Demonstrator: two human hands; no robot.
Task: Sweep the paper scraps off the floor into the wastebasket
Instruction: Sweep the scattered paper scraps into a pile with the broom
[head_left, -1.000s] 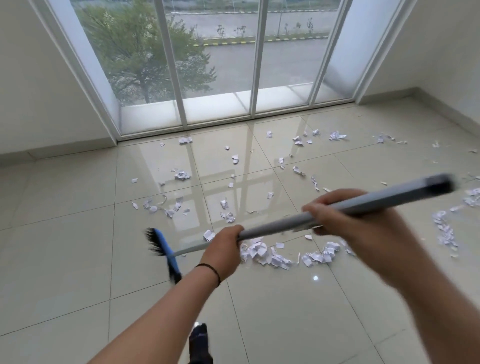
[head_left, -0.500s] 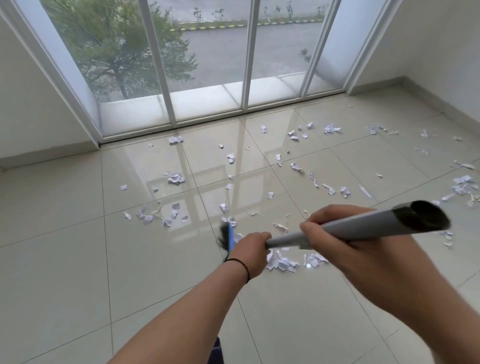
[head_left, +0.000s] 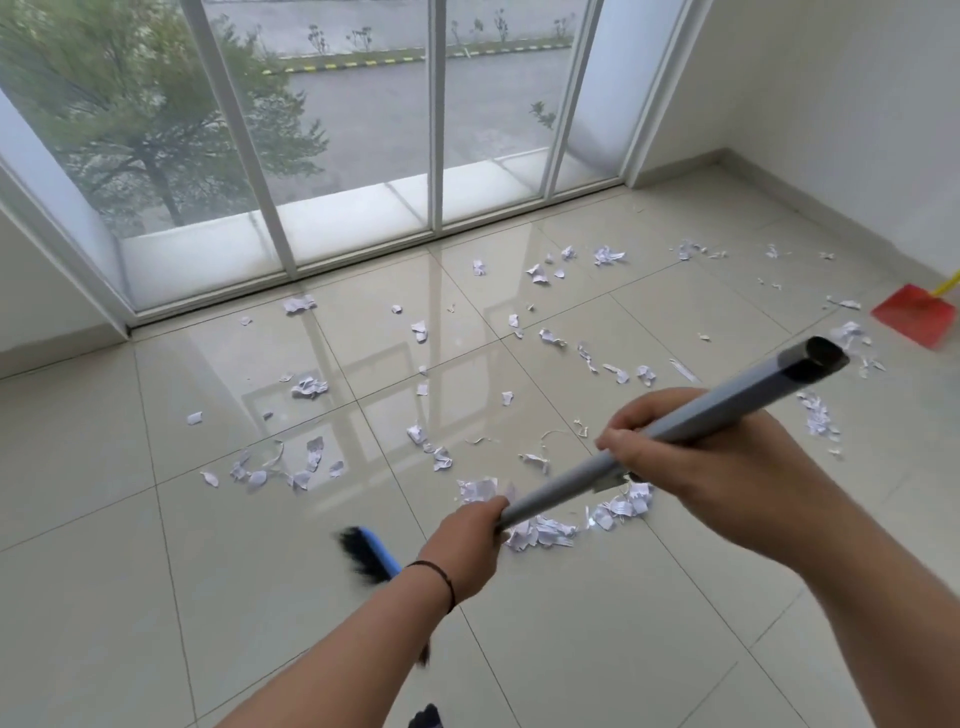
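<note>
I hold a broom with a grey handle in both hands. My left hand grips the handle low down; my right hand grips it higher up. The blue broom head with black bristles shows just left of my left wrist, close to my body and blurred. A gathered pile of white paper scraps lies on the tiles under the handle. More scattered scraps cover the glossy floor toward the window. No wastebasket is in view.
A red dustpan with a yellow handle lies on the floor at the right edge near the wall. Tall glass window panels close the far side. White walls stand left and right. My dark shoe shows at the bottom.
The broom head has swung back toward my feet, away from the scrap pile. The view has turned right, which brings the red dustpan into sight.
</note>
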